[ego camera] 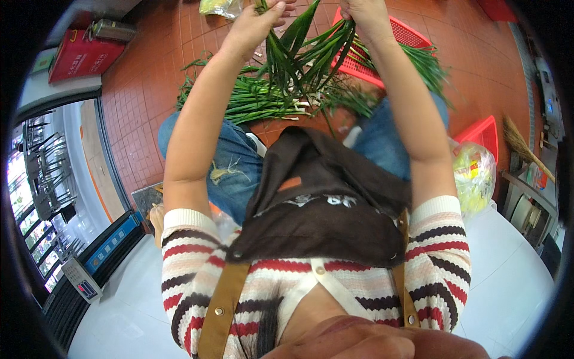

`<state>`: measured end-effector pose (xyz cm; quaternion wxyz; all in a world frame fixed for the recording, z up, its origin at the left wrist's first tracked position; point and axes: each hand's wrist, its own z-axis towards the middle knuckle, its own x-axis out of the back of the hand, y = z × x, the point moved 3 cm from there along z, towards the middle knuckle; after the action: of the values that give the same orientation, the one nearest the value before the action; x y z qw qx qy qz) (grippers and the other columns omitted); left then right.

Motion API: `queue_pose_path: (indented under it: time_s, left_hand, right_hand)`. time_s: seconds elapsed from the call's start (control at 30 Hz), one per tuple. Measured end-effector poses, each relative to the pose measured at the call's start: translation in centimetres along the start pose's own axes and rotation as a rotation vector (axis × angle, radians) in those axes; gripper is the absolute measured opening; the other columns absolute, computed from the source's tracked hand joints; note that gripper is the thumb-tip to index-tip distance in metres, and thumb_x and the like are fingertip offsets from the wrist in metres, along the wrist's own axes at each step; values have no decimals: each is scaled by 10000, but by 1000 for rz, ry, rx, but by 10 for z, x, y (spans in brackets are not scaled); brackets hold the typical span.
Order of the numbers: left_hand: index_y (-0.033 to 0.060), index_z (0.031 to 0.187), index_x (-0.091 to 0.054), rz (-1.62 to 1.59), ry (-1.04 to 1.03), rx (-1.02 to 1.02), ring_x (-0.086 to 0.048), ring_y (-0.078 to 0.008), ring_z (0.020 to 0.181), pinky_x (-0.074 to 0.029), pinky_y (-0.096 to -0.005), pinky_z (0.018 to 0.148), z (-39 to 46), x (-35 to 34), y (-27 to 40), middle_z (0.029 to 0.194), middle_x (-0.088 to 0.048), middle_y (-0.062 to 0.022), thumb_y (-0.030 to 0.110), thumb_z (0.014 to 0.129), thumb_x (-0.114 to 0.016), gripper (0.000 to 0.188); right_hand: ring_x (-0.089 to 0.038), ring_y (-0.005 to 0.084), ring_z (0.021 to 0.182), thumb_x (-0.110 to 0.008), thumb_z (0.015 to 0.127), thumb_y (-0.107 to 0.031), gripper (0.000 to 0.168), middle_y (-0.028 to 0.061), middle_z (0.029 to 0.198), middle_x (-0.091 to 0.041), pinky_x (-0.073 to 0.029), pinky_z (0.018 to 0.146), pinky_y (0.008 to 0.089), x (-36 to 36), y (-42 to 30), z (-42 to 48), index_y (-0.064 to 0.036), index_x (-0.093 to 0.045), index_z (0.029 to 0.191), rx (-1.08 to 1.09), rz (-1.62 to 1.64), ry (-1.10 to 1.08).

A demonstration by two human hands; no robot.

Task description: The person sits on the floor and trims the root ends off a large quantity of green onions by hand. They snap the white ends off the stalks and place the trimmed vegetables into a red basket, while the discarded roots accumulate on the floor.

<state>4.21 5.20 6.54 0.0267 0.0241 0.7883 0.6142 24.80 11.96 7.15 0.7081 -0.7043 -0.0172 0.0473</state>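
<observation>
In the head view, my left hand (264, 20) is at the top edge, pinching long flat green leaves (287, 54) that look like green garlic or scallion. Its outer fingers are loosely spread. My right hand (364, 15) closes on the bent-over upper part of more leaves (338, 40), which hang towards the middle. Both hands are partly cut off by the picture's edge. Beneath them, a pile of green stalks with white ends (255, 98) lies on the floor. Loose trimmings (347, 96) are beside the pile, blurred.
A red plastic basket (406, 31) holds more green stalks (421, 67) beyond my right forearm. Right of me are another red basket (482, 134), a bagged vegetable (475, 175) and a broom (515, 137). A red box (85, 58) stands far left. Red-brown tiles (148, 89) cover the floor.
</observation>
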Motion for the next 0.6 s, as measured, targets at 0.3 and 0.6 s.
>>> queue_pose_path:
  time_s: [0.3,0.6]
  left_hand:
    - [-6,1088,-735,227,97,-174,-646,-134,846,-518,-317,796,10,-4,-10,921,-716,-55,172,930,-751,238]
    - [-17,1024,-743,227,102,-156,-618,-108,752,-497,-281,701,6,-8,-3,825,-694,-17,154,924,-756,199]
  right_hand:
    - [-543,92,674,-748,942,-228,241,-36,781,-617,-451,619,284,-22,-3,-13,2,-719,1012,168,-71,-93]
    - [-597,90,721,-718,952,-138,159,9,773,-670,-489,658,292,-12,-4,-15,19,-712,974,334,-251,-109]
